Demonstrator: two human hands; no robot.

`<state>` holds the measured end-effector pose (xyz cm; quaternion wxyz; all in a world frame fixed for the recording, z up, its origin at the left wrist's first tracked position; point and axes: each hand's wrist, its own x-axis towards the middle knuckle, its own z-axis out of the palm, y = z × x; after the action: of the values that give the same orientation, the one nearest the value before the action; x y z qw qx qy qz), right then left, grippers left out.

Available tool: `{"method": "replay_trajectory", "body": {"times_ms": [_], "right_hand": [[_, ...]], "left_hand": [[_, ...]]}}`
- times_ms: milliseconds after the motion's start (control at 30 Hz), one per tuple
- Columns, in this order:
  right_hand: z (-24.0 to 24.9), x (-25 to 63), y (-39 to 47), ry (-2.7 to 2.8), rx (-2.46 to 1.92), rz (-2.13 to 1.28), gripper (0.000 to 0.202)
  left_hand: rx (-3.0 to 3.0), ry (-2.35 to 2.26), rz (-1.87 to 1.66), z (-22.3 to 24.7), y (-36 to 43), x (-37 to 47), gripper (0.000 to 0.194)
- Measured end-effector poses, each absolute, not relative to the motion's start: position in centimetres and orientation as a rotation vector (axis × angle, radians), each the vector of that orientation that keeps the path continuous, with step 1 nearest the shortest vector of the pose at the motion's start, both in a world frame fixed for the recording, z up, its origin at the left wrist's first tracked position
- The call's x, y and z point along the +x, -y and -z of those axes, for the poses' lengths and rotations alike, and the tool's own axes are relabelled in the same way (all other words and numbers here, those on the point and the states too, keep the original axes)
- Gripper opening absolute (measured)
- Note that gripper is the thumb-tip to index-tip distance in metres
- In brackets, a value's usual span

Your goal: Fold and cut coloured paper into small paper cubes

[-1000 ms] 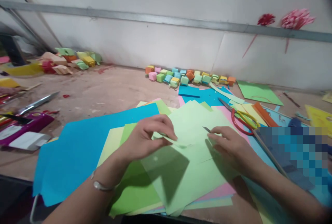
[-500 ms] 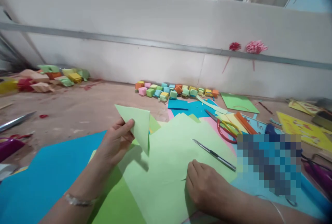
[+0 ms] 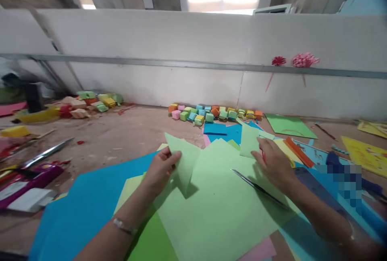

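Observation:
My left hand [image 3: 163,168] pinches a folded light green paper [image 3: 184,160] between thumb and fingers, its point hanging down. Held in my right hand [image 3: 270,158] is a smaller light green paper piece [image 3: 249,140], above the far right part of the stack. Under both hands lies a large light green sheet [image 3: 217,208]. A craft knife [image 3: 258,188] rests on that sheet, below my right hand. Red and yellow scissor handles show only in part behind my right hand.
Small coloured paper cubes [image 3: 208,113] line the wall. Blue paper [image 3: 90,196] lies left, near a purple tool [image 3: 36,184] and a metal blade [image 3: 48,152]. Orange strips [image 3: 298,152] and a yellow sheet [image 3: 365,152] lie right.
My right hand has moved up and away from the sheet and now holds a light green piece. My left hand still holds the folded paper. The view has shifted left and up.

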<state>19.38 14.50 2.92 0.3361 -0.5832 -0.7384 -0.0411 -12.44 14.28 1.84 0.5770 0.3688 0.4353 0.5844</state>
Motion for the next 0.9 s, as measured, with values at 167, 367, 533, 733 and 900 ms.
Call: {"method": "replay_trajectory", "body": {"times_ms": [167,367,533,733,900], "right_hand": [[-3.1,14.8,-10.7,1.886,-1.226,-0.971,0.049],[-3.2,13.8,-10.0,1.526,-1.352,-1.229,0.022],[-2.5,14.9,-11.6,1.267,-1.455,-1.143,0.024],[-2.1,15.2,-12.6,1.143,-1.458,-1.133,0.024],[-2.0,16.7,-14.0,1.068,-1.456,-0.987,0.022]], "left_hand": [[1.176,-1.082,-0.969,-2.6,-12.5,-9.2,0.031],[1.390,-1.134,-0.770,-2.7,-11.3,-6.3,0.024],[1.450,-1.269,-0.715,-2.0,-11.3,-5.8,0.017],[1.495,-1.352,-0.798,-2.3,-11.2,-7.9,0.014],[1.806,-1.416,-1.181,-3.3,-9.1,-9.0,0.014]]}}
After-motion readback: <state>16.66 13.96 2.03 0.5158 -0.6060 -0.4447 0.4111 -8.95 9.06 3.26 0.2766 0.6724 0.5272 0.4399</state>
